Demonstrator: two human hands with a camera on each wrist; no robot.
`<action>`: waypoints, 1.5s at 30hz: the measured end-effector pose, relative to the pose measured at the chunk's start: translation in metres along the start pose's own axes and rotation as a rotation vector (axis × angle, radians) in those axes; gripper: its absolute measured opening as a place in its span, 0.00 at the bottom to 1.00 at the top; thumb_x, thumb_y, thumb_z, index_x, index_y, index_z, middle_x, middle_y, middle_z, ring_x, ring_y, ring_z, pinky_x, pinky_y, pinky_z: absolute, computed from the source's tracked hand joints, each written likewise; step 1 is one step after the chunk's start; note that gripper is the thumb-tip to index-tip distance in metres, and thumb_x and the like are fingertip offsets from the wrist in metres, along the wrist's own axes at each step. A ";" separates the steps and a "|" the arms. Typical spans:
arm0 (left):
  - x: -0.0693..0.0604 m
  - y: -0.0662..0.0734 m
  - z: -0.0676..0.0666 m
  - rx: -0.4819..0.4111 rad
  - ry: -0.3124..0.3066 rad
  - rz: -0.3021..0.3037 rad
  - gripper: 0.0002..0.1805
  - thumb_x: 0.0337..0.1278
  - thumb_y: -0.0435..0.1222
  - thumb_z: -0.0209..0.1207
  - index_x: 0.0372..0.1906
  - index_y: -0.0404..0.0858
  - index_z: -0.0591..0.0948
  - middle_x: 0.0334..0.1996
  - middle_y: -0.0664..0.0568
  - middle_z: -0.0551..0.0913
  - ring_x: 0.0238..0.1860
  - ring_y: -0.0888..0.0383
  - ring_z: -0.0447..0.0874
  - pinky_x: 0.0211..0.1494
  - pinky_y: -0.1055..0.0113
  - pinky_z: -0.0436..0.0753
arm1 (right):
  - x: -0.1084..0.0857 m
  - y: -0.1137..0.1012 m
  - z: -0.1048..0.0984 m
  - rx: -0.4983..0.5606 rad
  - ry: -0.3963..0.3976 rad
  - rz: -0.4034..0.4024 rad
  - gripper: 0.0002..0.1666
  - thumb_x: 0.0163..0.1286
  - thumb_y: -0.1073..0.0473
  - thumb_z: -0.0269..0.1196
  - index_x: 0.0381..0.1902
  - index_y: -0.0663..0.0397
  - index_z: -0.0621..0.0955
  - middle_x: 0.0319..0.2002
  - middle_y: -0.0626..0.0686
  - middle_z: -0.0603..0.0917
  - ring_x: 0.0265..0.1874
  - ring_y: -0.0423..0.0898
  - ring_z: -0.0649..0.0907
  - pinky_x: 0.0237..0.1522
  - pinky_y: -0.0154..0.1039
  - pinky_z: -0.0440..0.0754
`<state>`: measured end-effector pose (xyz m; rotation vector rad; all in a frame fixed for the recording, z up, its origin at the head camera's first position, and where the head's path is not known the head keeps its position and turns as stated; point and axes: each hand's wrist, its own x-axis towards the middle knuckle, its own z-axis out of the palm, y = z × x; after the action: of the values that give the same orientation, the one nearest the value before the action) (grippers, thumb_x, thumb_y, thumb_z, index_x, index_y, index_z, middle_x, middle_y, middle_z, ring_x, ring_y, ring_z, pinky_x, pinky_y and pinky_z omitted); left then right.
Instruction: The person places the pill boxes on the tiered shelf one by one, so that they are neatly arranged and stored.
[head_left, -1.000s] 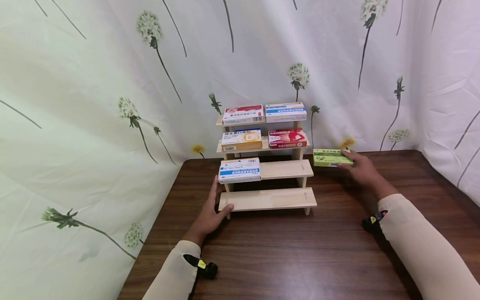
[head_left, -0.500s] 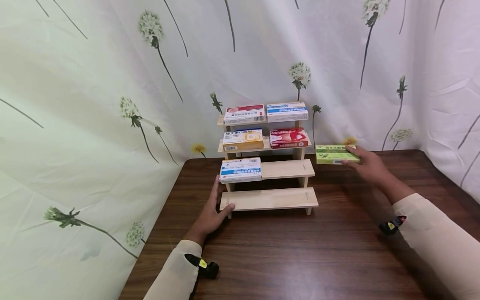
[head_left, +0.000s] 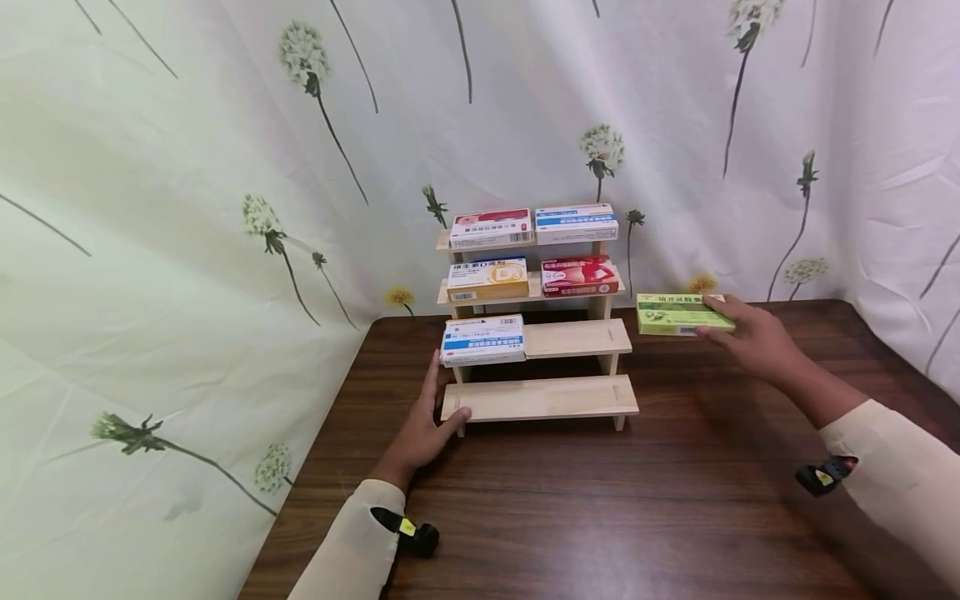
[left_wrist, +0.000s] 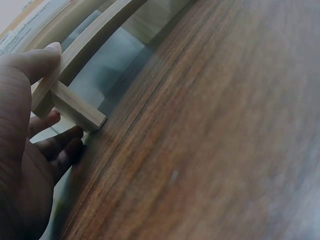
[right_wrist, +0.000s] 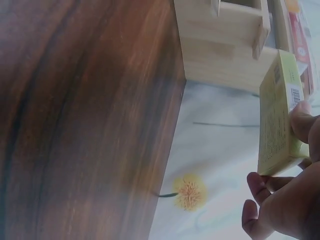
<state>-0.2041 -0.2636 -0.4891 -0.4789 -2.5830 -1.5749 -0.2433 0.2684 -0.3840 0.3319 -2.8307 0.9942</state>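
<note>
My right hand pinches the right end of a flat green medicine box, thumb on one side and fingers on the other. The box is in the air, right of a four-step wooden display stand. Its barcode side shows in the right wrist view, where the fingers are partly hidden. At the stand's lower left corner, my left hand holds the bottom step, thumb against the board and fingers around its end. A blue-and-white medicine box lies on the step above, near the left fingertips.
Higher steps carry a yellow vitamin D box, a red box, a red-and-white box and another blue-and-white box. The stand is on a dark wooden table, before a flower-printed cloth.
My right hand has drawn the green box a little to the right, away from the stand, and the forearm has swung right. The left hand keeps its place on the stand.
</note>
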 end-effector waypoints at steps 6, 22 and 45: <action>0.000 0.000 0.001 -0.006 0.000 0.004 0.61 0.76 0.44 0.68 0.90 0.63 0.33 0.90 0.42 0.52 0.87 0.37 0.57 0.86 0.32 0.56 | -0.014 -0.008 0.008 0.062 0.019 0.027 0.44 0.85 0.45 0.63 0.87 0.56 0.62 0.84 0.79 0.50 0.80 0.84 0.56 0.71 0.83 0.62; -0.001 0.002 -0.001 -0.014 -0.002 0.008 0.59 0.77 0.43 0.67 0.91 0.62 0.34 0.89 0.40 0.53 0.87 0.35 0.58 0.86 0.31 0.56 | -0.029 -0.030 0.031 0.099 0.148 -0.111 0.39 0.80 0.59 0.69 0.83 0.59 0.69 0.81 0.81 0.59 0.66 0.82 0.76 0.48 0.63 0.77; 0.000 0.000 0.000 -0.021 -0.008 0.016 0.59 0.78 0.43 0.67 0.90 0.63 0.33 0.88 0.39 0.56 0.85 0.34 0.62 0.84 0.31 0.59 | -0.020 -0.061 0.057 0.230 0.212 -0.195 0.38 0.72 0.66 0.74 0.77 0.61 0.76 0.80 0.74 0.65 0.73 0.78 0.72 0.66 0.74 0.72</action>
<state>-0.2037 -0.2633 -0.4894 -0.5068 -2.5643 -1.5996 -0.2119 0.1898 -0.3953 0.4839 -2.4475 1.2323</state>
